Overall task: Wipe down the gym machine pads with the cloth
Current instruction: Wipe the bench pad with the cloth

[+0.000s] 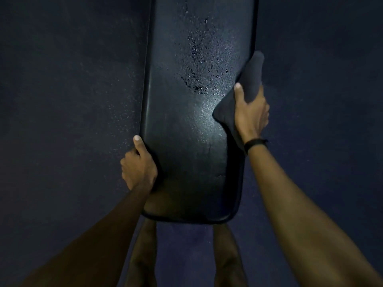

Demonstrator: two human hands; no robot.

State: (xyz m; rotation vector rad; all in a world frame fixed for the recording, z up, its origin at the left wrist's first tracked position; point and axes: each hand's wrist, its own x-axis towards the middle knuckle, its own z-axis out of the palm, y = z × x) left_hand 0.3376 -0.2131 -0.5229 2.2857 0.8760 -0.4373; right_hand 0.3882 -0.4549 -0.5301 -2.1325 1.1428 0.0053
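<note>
Below our head camera, the long black pad (186, 121) of the gym machine runs from the top of the view down to a rounded end near our legs. We look for a brand, a label or any writing on it, and we can read none; the surface is dark and only shines a little in the middle. Small drops of liquid (203, 65) lie spread on its upper half, toward the right side.

Our left hand (138, 164) holds the left edge of the pad near its lower end. The thumb lies up along the rim and the other fingers curl under the edge, where we cannot see them, so this grip is closed around the pad.

Our right hand (251, 112) holds a dark folded cloth (246, 83) at the right edge of the pad. The thumb presses on the front of the cloth and the fingers wrap behind it, so the grip pinches the cloth. One part of the cloth rests on the pad surface just below the drops. A dark band (256, 142) sits on the right wrist.

Under the pad is a dark floor (62, 79).
</note>
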